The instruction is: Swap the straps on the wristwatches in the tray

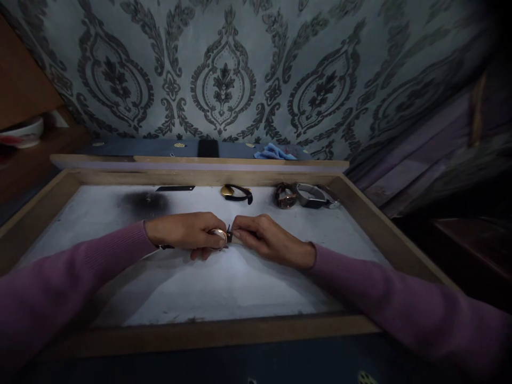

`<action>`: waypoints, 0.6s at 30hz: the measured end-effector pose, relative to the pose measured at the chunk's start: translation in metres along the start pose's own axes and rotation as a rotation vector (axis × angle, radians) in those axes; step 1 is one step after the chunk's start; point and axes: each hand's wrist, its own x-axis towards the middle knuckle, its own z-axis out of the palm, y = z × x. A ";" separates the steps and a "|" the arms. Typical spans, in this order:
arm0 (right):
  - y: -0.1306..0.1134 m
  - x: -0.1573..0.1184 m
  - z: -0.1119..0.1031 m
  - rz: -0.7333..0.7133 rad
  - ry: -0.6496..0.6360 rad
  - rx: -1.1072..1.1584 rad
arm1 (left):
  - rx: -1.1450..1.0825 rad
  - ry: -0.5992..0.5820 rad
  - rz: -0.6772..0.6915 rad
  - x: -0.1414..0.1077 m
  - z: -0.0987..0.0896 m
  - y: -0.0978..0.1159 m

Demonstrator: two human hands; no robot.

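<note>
Above the white floor of a shallow wooden tray, my left hand is closed around a wristwatch with a round, rose-gold rim. Its thumb lies over the watch face. From the right, my right hand pinches at the dark strap end beside the case, thumb and forefinger pressed together. What exactly lies between those fingertips is too small to make out fully. Beyond the hands, a gold watch with a black strap lies near the tray's far wall. A dark band shows at my left wrist.
Along the far wall lie a brown patterned watch, a silver watch and a flat black strip. A dark smudge marks the tray floor. Behind the wooden rim rests a crumpled blue cloth; a bowl stands at left.
</note>
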 end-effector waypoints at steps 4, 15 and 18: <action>0.001 0.001 0.000 0.028 0.004 0.098 | -0.036 -0.026 -0.029 -0.002 -0.004 -0.003; 0.003 0.000 0.003 0.019 0.003 0.139 | -0.107 -0.064 -0.052 0.000 -0.010 -0.005; 0.003 -0.001 0.003 0.011 -0.006 0.110 | -0.116 -0.063 -0.062 0.002 -0.008 -0.005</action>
